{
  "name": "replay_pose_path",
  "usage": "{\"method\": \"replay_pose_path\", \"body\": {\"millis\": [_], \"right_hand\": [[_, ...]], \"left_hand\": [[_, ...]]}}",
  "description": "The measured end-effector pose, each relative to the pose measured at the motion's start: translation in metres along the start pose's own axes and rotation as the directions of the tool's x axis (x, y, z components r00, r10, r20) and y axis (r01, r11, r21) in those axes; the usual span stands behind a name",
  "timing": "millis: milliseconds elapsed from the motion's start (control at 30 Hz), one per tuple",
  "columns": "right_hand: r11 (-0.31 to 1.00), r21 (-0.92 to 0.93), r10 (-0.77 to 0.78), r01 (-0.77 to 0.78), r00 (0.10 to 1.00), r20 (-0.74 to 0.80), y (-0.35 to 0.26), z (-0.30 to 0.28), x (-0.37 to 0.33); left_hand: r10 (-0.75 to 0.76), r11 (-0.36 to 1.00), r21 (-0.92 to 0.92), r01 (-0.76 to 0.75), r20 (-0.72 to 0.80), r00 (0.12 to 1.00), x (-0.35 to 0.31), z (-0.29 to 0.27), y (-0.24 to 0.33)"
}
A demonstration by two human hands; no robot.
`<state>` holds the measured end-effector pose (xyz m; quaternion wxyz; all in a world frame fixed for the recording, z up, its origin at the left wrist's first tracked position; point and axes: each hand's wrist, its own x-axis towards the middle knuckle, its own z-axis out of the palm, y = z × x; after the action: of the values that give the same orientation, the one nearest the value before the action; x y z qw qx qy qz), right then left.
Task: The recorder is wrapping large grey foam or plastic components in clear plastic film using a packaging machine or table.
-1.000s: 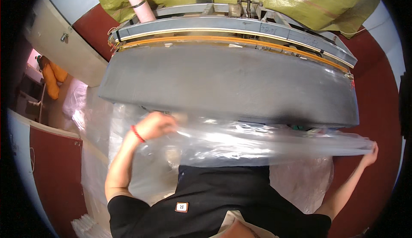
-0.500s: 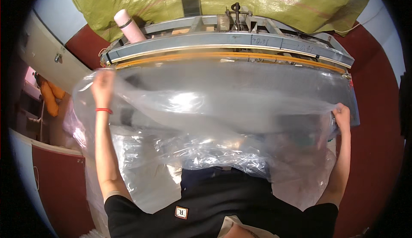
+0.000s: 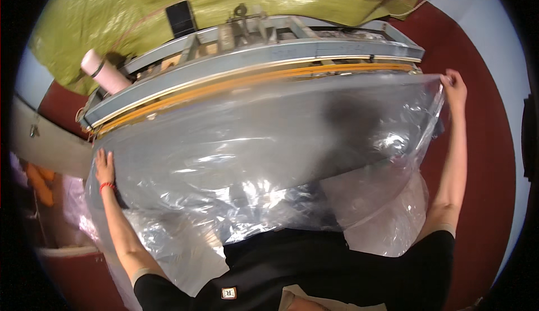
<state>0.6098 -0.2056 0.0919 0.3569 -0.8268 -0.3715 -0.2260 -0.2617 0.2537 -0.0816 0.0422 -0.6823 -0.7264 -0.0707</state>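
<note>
Holding clear film [image 3: 264, 215] over grey table [image 3: 185, 131]

Film covers most of the table, near edge crumpled against the person's black shirt [image 3: 292, 260]. Blue-grey metal frame [image 3: 224, 62] along the far side, orange strip [image 3: 303, 72] in front of it. Pink roll [image 3: 106, 72] tilted at frame's left end. Hands wide apart: right hand [image 3: 452, 86] pinching film's far right corner; left hand [image 3: 105, 168] on film at table's left end, fingers extended.

nearer than the clear plastic sheet [image 3: 247, 168], a small bordered patch [image 3: 228, 293] on the black shirt [image 3: 303, 257] bears one dark letter [image 3: 229, 293]; beyond the sheet, marks [image 3: 348, 49] on the grey beam [image 3: 247, 58] are too faint to read.
</note>
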Motion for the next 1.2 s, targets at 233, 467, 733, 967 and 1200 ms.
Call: {"method": "replay_pose_path", "body": {"millis": [233,467,733,967,1200], "right_hand": [[0.815,-0.039,-0.54,0.578,0.782,0.312,-0.111,0.073,-0.107],[0.861,-0.508,0.21,0.026,0.891,0.402,0.03,0.057,-0.146],[0.816,-0.548,0.445,-0.184,0.805,0.391,0.022,0.06,-0.117],[0.815,-0.554,0.464,-0.17,0.765,0.447,0.009,0.066,-0.094],[0.896,-0.429,0.331,-0.114,0.815,0.475,0.02,0.11,-0.099]], "left_hand": [[0.146,0.989,-0.021,-0.148,-0.063,0.987,0.018,0.005,-0.046],[0.296,0.919,-0.256,-0.3,-0.054,0.954,0.052,0.025,-0.119],[-0.199,0.635,-0.736,0.235,0.137,0.97,0.088,0.05,-0.233],[-0.226,0.957,-0.236,0.167,-0.252,0.941,0.053,0.022,-0.154],[0.017,0.997,-0.062,-0.034,-0.262,0.965,0.008,0.022,-0.149]]}}
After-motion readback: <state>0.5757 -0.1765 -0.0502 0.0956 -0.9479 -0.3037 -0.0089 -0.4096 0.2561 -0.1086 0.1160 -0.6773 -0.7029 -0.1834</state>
